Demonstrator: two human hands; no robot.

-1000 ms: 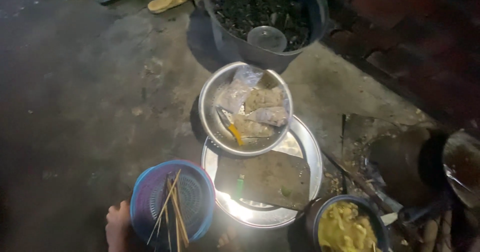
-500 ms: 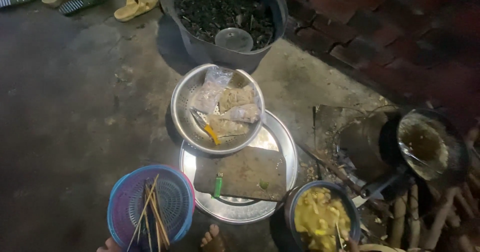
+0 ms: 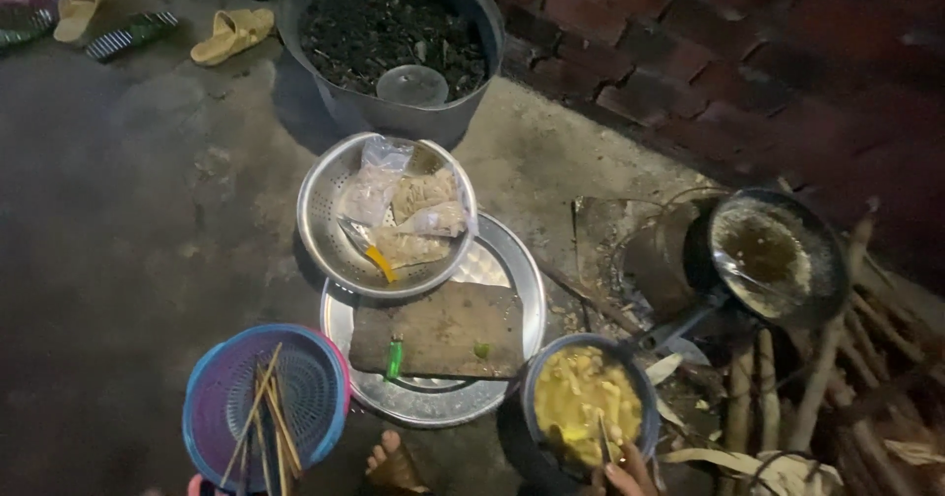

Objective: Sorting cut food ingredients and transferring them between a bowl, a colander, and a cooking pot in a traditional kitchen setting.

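Bowl of yellow food (image 3: 588, 398) sits just above your right hand (image 3: 630, 478) fingertips (grip can't be told, mostly out of frame); left hand (image 3: 197, 484) barely shows under the sieve basket (image 3: 266, 407).

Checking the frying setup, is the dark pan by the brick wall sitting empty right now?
No, the dark pan holds a pale, bubbling liquid across its bottom, so it is not empty.

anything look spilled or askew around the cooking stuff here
Nothing spilled. The metal bowl of bagged food sits askew, half on the round tray's rim, half off it. The wooden board lies across that tray.
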